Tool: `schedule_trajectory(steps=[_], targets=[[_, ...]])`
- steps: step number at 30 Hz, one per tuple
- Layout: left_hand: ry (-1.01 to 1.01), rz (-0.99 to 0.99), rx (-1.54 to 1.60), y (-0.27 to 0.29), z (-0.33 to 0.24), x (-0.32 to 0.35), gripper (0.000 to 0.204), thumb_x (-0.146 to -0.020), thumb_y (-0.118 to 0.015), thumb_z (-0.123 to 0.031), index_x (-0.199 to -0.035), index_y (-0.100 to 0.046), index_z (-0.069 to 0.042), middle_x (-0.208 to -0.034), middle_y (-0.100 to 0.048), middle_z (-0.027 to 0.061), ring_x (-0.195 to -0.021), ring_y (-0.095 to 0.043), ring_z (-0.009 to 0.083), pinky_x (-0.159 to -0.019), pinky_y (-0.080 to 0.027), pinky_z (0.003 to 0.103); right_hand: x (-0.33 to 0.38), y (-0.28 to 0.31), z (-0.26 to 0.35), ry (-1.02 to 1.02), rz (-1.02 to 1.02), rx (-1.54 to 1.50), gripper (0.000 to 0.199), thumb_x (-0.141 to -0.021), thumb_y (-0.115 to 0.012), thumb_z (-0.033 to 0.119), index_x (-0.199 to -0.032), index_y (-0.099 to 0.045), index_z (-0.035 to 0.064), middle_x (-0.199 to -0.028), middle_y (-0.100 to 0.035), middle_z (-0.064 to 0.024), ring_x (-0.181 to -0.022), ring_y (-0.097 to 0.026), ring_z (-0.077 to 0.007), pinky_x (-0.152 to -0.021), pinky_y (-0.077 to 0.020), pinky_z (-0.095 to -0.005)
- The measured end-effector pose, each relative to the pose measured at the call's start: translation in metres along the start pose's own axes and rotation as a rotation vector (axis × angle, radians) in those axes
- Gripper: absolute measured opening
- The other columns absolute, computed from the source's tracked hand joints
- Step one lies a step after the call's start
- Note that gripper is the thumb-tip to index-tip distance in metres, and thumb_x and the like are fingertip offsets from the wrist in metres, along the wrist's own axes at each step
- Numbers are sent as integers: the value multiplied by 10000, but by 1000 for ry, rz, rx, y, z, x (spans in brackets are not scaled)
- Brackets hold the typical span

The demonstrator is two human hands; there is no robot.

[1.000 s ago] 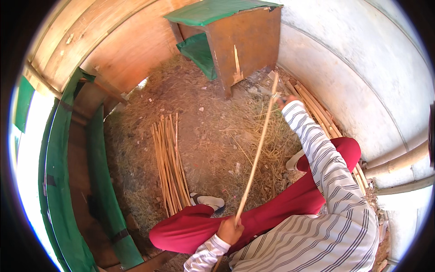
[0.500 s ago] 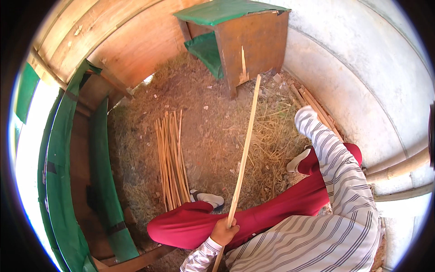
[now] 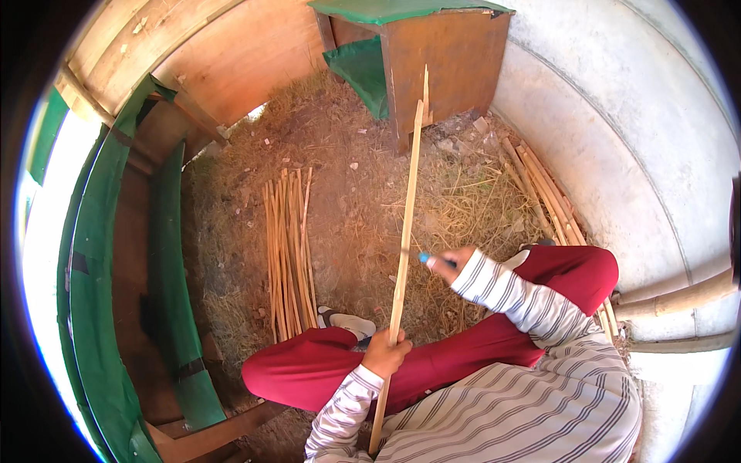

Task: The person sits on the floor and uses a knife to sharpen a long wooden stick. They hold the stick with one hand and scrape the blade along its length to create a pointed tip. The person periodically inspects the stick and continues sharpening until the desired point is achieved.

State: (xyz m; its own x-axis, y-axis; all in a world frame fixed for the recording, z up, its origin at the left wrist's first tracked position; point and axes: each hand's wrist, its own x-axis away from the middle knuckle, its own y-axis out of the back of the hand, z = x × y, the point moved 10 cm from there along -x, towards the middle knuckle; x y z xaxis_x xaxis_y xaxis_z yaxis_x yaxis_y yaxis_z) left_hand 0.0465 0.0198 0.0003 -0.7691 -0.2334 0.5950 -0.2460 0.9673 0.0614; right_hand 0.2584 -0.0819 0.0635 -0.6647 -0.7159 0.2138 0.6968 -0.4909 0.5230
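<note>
A long pale wooden stick [image 3: 400,289] is held nearly upright across the middle of the view, leaning slightly to the right at its top. It is gripped in its lower part by the left hand [image 3: 386,355], whose fingers are wrapped firmly around it; its lower end is seen beside the striped shirt [image 3: 509,413], and its upper end is seen against the brown cabinet [image 3: 448,65]. The right hand [image 3: 455,265] is raised just to the right of the stick, above the red trousers [image 3: 478,339]. A small blue piece [image 3: 424,257] is seen at its fingertips — whether it is held or worn cannot be told, and how far the fingers are closed cannot be told either, since that hand is blurred. A bundle of thin sticks [image 3: 287,255] is laid on the bare ground [image 3: 343,212] to the left, near a shoe [image 3: 347,324]. More wooden strips [image 3: 549,193] are lined up along the pale wall [image 3: 610,147] at the right, beside scattered dry grass [image 3: 471,201]. The cabinet is topped with a green cover [image 3: 401,9].
</note>
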Motion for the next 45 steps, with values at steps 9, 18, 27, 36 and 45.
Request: schedule_trajectory(steps=[9, 18, 27, 36, 45], targets=[[-50, 21, -12, -6, 11, -28, 152, -787, -612, -44, -749, -466, -55, -543, -449, 19, -429, -446, 100, -394, -356, 300, 10, -32, 22, 250, -1, 254, 349, -963, -581, 421, -1117, -727, 144, -428, -464, -107, -356, -491, -206, -394, -410, -349], [-230, -28, -226, -1, 5, -33, 164, -741, -635, -60, -753, -472, -41, -573, -460, 54, -525, -458, 128, -491, -392, 318, 9, -25, 32, 363, -45, 295, 371, -949, -593, 423, -1024, -733, 88, -500, -566, -127, -432, -593, -256, -426, -476, -360], [-202, -50, -201, 2, 8, -36, 174, -726, -635, -54, -731, -462, -41, -576, -456, 49, -540, -457, 136, -509, -393, 315, -2, -34, 20, 413, -122, 238, 352, -946, -597, 422, -1002, -734, 103, -517, -590, -99, -442, -606, -223, -448, -499, -348], [-181, 9, -259, -14, 9, -26, 167, -737, -637, -64, -712, -473, -49, -573, -460, 50, -530, -447, 151, -509, -395, 333, -48, -4, -52, 68, -129, 295, 388, -962, -553, 456, -1111, -736, 148, -514, -591, -93, -433, -585, -187, -475, -511, -369], [-235, -15, -339, -14, 5, -15, 187, -730, -655, -76, -712, -471, -48, -574, -454, 63, -534, -459, 160, -514, -400, 334, -78, 35, -55, -201, -13, 410, 479, -958, -494, 520, -1240, -670, 175, -798, -723, -146, -788, -719, -257, -824, -579, -405]])
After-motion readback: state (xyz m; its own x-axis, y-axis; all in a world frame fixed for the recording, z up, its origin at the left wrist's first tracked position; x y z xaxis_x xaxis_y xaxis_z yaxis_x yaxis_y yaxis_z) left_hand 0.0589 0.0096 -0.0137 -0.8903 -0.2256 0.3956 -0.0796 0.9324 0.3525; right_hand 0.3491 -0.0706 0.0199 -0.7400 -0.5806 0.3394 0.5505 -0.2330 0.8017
